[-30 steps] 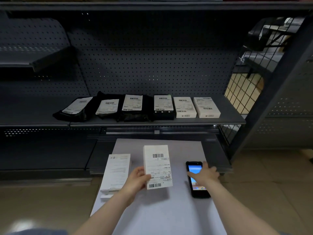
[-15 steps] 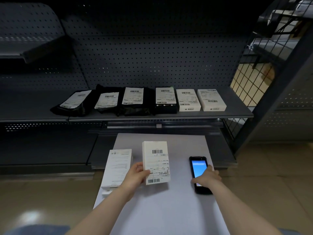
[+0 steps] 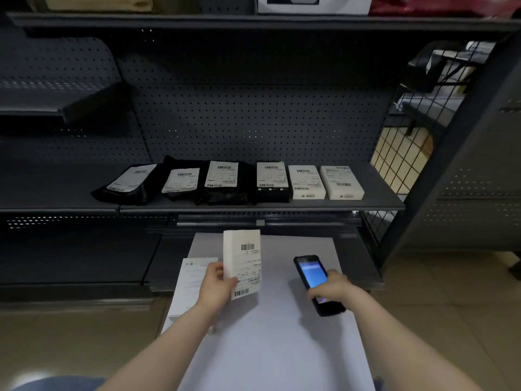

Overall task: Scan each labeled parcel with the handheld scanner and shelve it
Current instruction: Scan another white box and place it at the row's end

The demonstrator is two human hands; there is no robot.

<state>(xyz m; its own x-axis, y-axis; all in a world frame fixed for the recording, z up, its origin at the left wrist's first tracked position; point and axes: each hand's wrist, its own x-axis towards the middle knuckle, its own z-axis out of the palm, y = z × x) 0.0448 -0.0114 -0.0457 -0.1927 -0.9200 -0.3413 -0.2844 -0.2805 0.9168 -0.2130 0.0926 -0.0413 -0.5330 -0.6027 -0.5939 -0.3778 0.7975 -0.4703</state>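
Observation:
My left hand (image 3: 218, 286) grips a white labeled parcel box (image 3: 244, 261) by its lower left edge and holds it upright above the white table (image 3: 270, 348), its barcode label facing me. My right hand (image 3: 332, 287) is closed around the black handheld scanner (image 3: 315, 280), lifted off the table and tilted, its blue screen lit. A second white parcel (image 3: 193, 283) lies flat at the table's left edge, partly behind my left hand. Several labeled parcels sit in a row on the grey shelf (image 3: 380, 196): black bags (image 3: 180, 183) at left, white boxes (image 3: 341, 182) at right.
The dark pegboard shelving unit has a low shelf (image 3: 363, 263) behind the table and an upper shelf (image 3: 253, 22) holding boxes. A wire grid panel (image 3: 403, 153) closes the shelf's right end. Bare shelf surface lies to the left of the black bags.
My right hand has closed on the scanner and lifted it off the table, tilting it. My left hand has turned the parcel more upright and raised it slightly.

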